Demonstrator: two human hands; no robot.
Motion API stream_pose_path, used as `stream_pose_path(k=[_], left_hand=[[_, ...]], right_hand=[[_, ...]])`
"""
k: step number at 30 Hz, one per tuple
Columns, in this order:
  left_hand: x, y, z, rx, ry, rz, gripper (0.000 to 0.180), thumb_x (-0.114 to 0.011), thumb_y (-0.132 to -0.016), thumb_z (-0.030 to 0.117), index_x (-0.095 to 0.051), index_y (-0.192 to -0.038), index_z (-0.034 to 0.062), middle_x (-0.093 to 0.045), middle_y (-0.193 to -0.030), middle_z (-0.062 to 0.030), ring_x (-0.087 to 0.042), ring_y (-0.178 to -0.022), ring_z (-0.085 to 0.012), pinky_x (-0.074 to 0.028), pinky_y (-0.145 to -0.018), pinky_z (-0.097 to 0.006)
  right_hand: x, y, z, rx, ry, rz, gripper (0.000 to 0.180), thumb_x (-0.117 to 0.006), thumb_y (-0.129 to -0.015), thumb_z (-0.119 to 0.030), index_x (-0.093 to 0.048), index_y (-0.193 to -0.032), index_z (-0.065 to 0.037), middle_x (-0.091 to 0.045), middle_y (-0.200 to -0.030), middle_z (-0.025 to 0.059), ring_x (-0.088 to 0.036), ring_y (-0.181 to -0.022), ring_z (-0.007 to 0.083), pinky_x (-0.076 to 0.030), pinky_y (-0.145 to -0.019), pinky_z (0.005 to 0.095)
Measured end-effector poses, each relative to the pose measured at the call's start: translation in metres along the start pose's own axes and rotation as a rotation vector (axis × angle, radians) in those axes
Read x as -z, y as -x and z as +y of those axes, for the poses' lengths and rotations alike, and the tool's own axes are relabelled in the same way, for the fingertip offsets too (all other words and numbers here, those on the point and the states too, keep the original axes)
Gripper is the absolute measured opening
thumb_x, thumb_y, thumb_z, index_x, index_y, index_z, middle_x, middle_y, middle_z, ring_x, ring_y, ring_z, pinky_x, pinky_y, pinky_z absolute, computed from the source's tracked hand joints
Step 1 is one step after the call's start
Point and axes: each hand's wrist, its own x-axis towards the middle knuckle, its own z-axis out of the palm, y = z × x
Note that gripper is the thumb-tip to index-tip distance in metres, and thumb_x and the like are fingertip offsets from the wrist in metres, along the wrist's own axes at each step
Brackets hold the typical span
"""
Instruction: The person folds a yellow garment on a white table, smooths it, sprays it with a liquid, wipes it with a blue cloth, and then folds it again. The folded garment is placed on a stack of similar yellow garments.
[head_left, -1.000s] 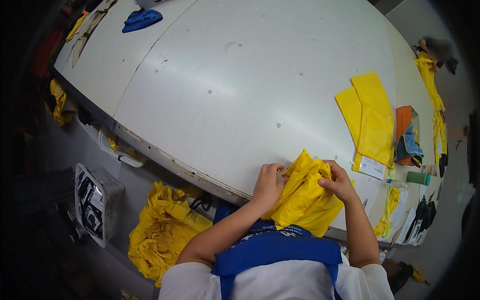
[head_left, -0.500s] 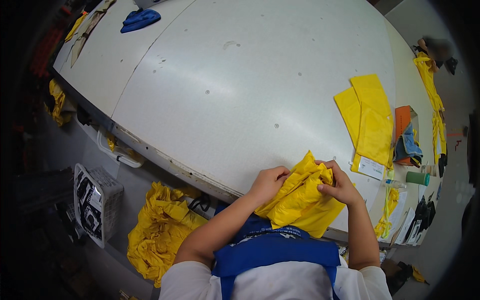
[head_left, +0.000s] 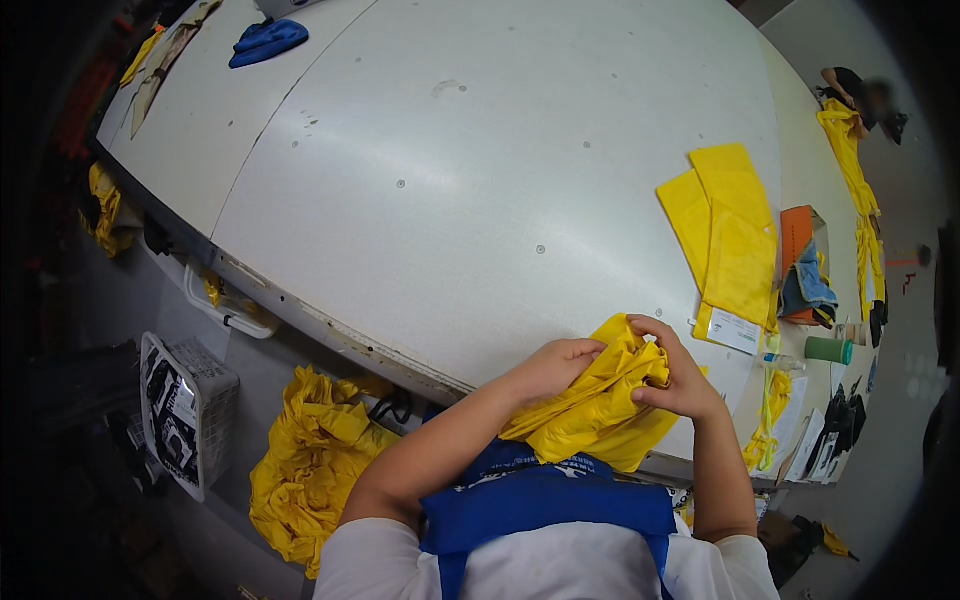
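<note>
A crumpled piece of yellow fabric [head_left: 590, 410] is gathered between my hands at the table's near edge, part of it resting against my blue apron. My left hand [head_left: 556, 368] pinches its upper left side, thumb and fingers closed. On the other side my right hand [head_left: 682, 372] curls around a bunched fold, with the thumb in front and the fingers behind. Farther right on the white table [head_left: 450, 270] lie folded yellow pieces [head_left: 735, 230] with a white printed label [head_left: 733, 331] at their near end.
Right of the folded pieces are an orange box [head_left: 797, 235] with a blue cloth [head_left: 806, 283], a clear bottle [head_left: 783, 361] and a green cylinder [head_left: 829, 350]. A yellow heap [head_left: 315, 460] and white basket [head_left: 205, 410] stand below left. A blue cloth bundle [head_left: 268, 42] lies far left. Another person [head_left: 850, 90] is far right.
My fingers have shifted on the yellow fabric, bunching it differently, and my left hand is slightly farther right on it. The whole view has shifted a little.
</note>
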Motion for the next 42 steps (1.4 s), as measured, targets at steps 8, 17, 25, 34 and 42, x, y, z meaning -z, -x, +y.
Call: stream_pose_path(k=[8, 17, 25, 34, 42], left_hand=[[0.035, -0.002, -0.008, 0.334, -0.075, -0.104, 0.031, -0.051, -0.092, 0.012, -0.060, -0.120, 0.0008, -0.064, -0.115, -0.0114, -0.061, -0.101, -0.0200, -0.047, -0.088, -0.032], [0.049, -0.031, -0.032, 0.155, -0.651, -0.382, 0.028, -0.055, -0.091, 0.015, -0.064, -0.115, 0.0054, -0.068, -0.099, -0.0061, -0.062, -0.083, -0.0140, -0.049, -0.073, -0.028], [0.012, -0.032, -0.020, 0.163, -0.632, -0.296, 0.036, -0.057, -0.089, 0.032, -0.065, -0.113, 0.0060, -0.065, -0.112, -0.0161, -0.064, -0.096, -0.0277, -0.047, -0.084, -0.035], [0.015, -0.026, -0.017, -0.006, -0.934, -0.038, 0.025, -0.055, -0.089, 0.021, -0.064, -0.109, 0.0091, -0.067, -0.098, -0.0149, -0.064, -0.089, -0.0273, -0.048, -0.077, -0.033], [0.016, -0.023, -0.062, -0.034, -0.269, 0.139, 0.015, -0.061, -0.082, 0.002, -0.056, -0.097, 0.0037, -0.056, -0.076, -0.0097, -0.053, -0.067, -0.0185, -0.044, -0.067, -0.026]], right_hand=[[0.003, -0.002, 0.005, -0.224, -0.211, -0.062, 0.060, -0.077, -0.071, -0.013, -0.051, -0.125, -0.004, -0.055, -0.115, 0.0036, -0.051, -0.107, 0.0144, -0.040, -0.095, 0.0281], [0.005, -0.004, 0.006, -0.235, -0.361, 0.009, 0.053, -0.074, -0.073, -0.009, -0.052, -0.121, -0.004, -0.057, -0.109, 0.0020, -0.053, -0.102, 0.0126, -0.043, -0.091, 0.0266], [0.015, 0.004, 0.009, -0.258, -0.478, 0.025, 0.050, -0.073, -0.076, -0.007, -0.053, -0.121, -0.004, -0.058, -0.108, 0.0016, -0.054, -0.102, 0.0112, -0.044, -0.090, 0.0255], [0.020, 0.006, 0.020, -0.282, -0.388, 0.043, 0.050, -0.071, -0.081, -0.013, -0.050, -0.126, -0.006, -0.056, -0.112, 0.0022, -0.052, -0.105, 0.0114, -0.041, -0.093, 0.0258], [0.022, -0.002, 0.026, -0.246, -0.348, -0.006, 0.048, -0.067, -0.085, -0.013, -0.048, -0.129, -0.006, -0.055, -0.114, 0.0023, -0.050, -0.107, 0.0117, -0.040, -0.095, 0.0260]])
